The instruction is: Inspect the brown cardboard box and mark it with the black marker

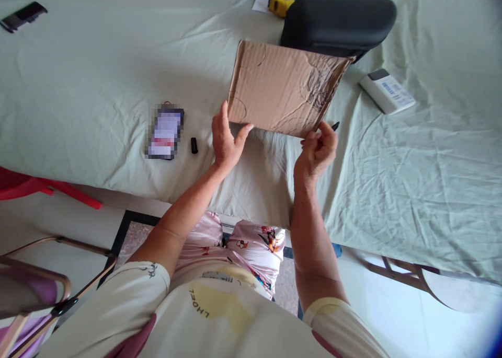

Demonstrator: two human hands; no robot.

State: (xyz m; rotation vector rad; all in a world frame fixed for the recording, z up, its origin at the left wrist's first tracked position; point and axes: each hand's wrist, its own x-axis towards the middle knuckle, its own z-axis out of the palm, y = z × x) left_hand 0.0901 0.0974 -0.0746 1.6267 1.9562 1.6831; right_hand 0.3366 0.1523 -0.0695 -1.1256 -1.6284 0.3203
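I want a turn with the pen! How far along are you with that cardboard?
Done: black scribbles already mark the cardboard. In hand: the left hand and right hand hold its near edge up, the right also gripping a pen. Left: most of its face is bare, and the pen cap lies off on the sheet.

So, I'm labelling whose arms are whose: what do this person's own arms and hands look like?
Both forearms are bare; the left hand and right hand show no watch or gloves. Short cream sleeves end near the elbows, the left with a dark squiggle.
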